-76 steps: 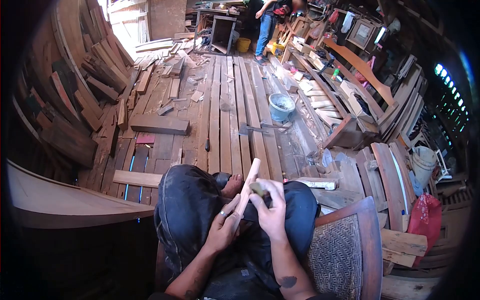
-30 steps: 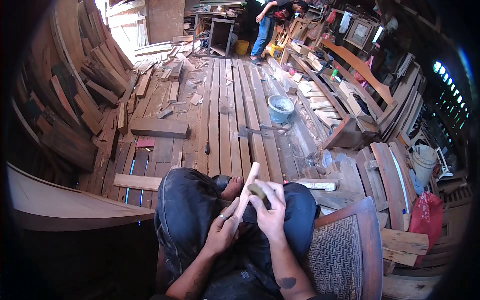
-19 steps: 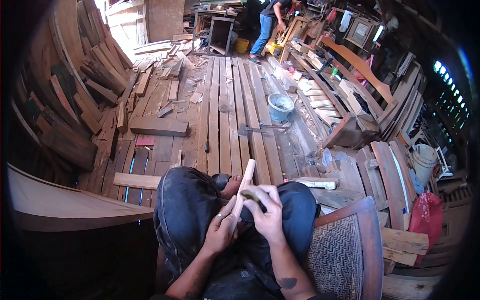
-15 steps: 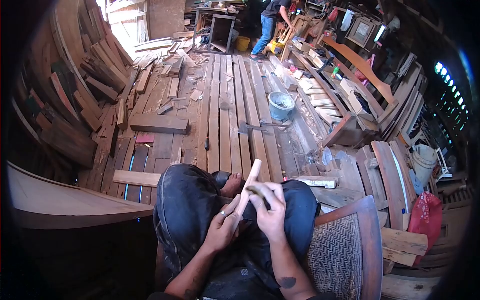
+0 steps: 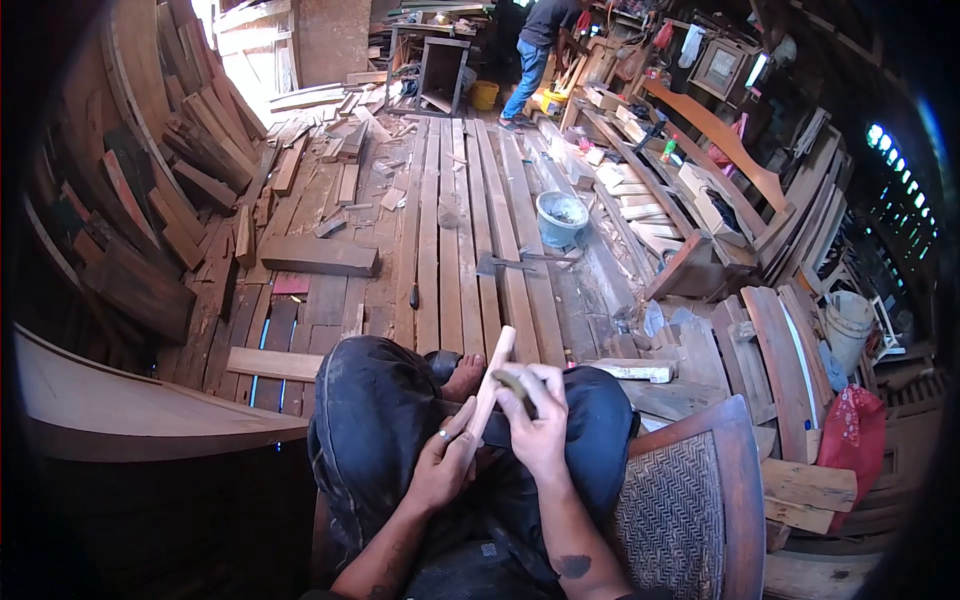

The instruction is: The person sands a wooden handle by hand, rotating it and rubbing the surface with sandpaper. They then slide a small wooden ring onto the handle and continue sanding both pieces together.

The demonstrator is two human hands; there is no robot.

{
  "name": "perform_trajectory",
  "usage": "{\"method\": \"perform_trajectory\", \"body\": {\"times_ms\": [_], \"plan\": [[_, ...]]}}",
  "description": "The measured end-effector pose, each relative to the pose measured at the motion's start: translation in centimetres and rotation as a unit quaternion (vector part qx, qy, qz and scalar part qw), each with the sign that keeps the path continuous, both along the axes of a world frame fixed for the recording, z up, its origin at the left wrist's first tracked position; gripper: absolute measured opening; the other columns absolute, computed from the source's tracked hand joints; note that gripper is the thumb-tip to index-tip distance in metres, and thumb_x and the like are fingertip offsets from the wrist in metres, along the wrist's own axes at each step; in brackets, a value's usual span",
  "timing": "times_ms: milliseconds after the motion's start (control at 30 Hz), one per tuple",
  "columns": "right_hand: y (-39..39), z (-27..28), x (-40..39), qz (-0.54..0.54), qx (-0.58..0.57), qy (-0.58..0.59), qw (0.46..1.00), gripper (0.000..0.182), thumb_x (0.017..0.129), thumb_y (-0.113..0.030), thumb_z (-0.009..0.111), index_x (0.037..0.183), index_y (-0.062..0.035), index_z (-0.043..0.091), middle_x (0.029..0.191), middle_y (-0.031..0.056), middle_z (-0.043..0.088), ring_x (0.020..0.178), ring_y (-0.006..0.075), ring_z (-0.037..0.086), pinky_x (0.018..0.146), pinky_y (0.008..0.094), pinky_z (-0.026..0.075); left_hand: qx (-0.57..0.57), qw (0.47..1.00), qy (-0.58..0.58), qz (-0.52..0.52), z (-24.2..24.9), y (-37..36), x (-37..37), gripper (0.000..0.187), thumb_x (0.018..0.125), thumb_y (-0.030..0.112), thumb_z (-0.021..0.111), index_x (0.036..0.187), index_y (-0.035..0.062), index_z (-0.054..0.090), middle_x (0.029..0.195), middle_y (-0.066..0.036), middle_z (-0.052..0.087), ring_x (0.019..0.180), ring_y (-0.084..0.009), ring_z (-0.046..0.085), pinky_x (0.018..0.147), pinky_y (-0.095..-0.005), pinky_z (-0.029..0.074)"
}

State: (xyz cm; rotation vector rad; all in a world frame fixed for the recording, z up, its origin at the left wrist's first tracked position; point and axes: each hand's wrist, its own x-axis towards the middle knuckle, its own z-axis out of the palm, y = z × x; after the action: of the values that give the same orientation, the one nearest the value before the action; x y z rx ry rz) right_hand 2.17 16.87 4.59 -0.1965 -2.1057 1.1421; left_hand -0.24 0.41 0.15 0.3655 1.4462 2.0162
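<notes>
And the co-worker [image 5: 540, 35] at the back has swung an arm over to the bench side! Here above the lap, the left hand [image 5: 440, 468] grasps the near end of the wooden stick [image 5: 490, 390], its long axis slanting away, far tip forward and slightly right; the right hand [image 5: 540, 425] pinches an olive pad [image 5: 516, 390] against its side.

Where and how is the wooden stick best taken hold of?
Probably by the far end of the wooden stick, coming from ahead: that slim end juts free, pointing forward, while the left grip holds the near part and the right grip crowds the middle.
</notes>
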Motion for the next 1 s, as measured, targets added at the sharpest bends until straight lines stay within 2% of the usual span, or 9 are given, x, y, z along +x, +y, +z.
{"method": "perform_trajectory", "body": {"times_ms": [67,233,400,533,600,767,867,900,1000], "plan": [[-0.4,-0.9,0.8,0.046,-0.003,0.002,0.999,0.025,0.088,-0.003,0.076,0.113,0.001,0.074,0.107,0.012,0.061,0.103,0.0254,0.061,0.095,0.036,0.05,0.025,1.0,-0.013,0.012,-0.3,0.1,0.1,0.051,0.107,0.013,0.044,0.158,0.0115,0.045,0.098,-0.001,0.056,0.06,-0.0074,0.054,0.054,-0.0224,0.046],[0.1,-1.0,-0.4,-0.035,-0.025,0.032,0.999,0.027,0.09,-0.005,0.076,0.117,-0.0015,0.072,0.108,0.0137,0.061,0.104,0.0284,0.062,0.094,0.0379,0.05,0.001,1.0,0.013,-0.009,0.0,0.2,-0.1,0.052,0.107,0.012,0.043,0.159,0.0106,0.042,0.097,-0.001,0.056,0.061,-0.0074,0.055,0.054,-0.0223,0.047],[-0.4,-1.2,0.5,0.061,-0.007,0.011,0.998,0.029,0.092,-0.004,0.075,0.119,0.0029,0.067,0.115,0.015,0.062,0.109,0.028,0.062,0.098,0.0374,0.05,0.023,1.0,-0.018,0.009,0.3,0.0,0.2,0.051,0.107,0.012,0.044,0.158,0.0094,0.044,0.097,-0.001,0.055,0.061,-0.0076,0.055,0.054,-0.0226,0.047],[0.0,-1.0,0.1,-0.015,-0.008,0.035,0.999,0.033,0.091,-0.006,0.076,0.123,0.0013,0.067,0.117,0.0168,0.062,0.108,0.0307,0.063,0.097,0.0385,0.051,0.014,0.999,0.028,-0.012,0.0,0.1,-0.1,0.051,0.107,0.011,0.044,0.158,0.0092,0.044,0.096,-0.001,0.056,0.06,-0.0076,0.055,0.054,-0.0226,0.047],[0.5,-1.1,-0.7,-0.052,-0.042,0.043,0.997,0.035,0.092,-0.007,0.075,0.125,0.0029,0.065,0.118,0.016,0.062,0.108,0.0301,0.064,0.097,0.0389,0.051,0.009,0.999,0.04,-0.016,0.1,0.0,-0.3,0.051,0.107,0.011,0.044,0.158,0.0088,0.044,0.096,-0.001,0.057,0.06,-0.0075,0.055,0.054,-0.0226,0.046],[-0.3,-2.0,0.9,0.037,-0.001,0.022,0.999,0.049,0.088,-0.006,0.08,0.134,0.0009,0.064,0.117,0.0154,0.061,0.107,0.028,0.064,0.094,0.038,0.052,0.049,0.999,-0.015,-0.001,-0.4,0.1,0.0,0.049,0.106,0.011,0.045,0.156,0.0074,0.047,0.098,-0.002,0.057,0.061,-0.0072,0.055,0.054,-0.0224,0.046],[0.2,-1.7,0.3,-0.027,0.0,0.022,0.999,0.051,0.088,-0.005,0.08,0.136,0.0,0.063,0.116,0.015,0.061,0.106,0.0272,0.063,0.094,0.0372,0.052,0.013,0.999,0.047,-0.016,0.2,0.1,0.0,0.05,0.106,0.01,0.045,0.157,0.0076,0.046,0.099,-0.002,0.058,0.061,-0.0072,0.055,0.054,-0.0224,0.046],[0.4,-1.8,-0.3,-0.029,-0.054,0.045,0.997,0.05,0.087,-0.004,0.08,0.135,-0.0012,0.065,0.114,0.0144,0.06,0.106,0.027,0.062,0.095,0.0371,0.051,0.015,0.999,0.041,-0.015,0.1,0.0,0.0,0.05,0.106,0.01,0.045,0.156,0.0077,0.046,0.099,-0.001,0.057,0.061,-0.0072,0.055,0.054,-0.0225,0.046],[0.3,-1.3,-0.3,0.001,-0.032,0.033,0.999,0.047,0.087,-0.004,0.08,0.132,-0.0018,0.067,0.112,0.0135,0.06,0.105,0.0262,0.062,0.094,0.0365,0.051,0.027,1.0,0.014,-0.003,-0.3,-0.1,-0.1,0.05,0.106,0.01,0.045,0.157,0.0079,0.046,0.099,-0.001,0.056,0.061,-0.0073,0.055,0.055,-0.0227,0.046]]}}
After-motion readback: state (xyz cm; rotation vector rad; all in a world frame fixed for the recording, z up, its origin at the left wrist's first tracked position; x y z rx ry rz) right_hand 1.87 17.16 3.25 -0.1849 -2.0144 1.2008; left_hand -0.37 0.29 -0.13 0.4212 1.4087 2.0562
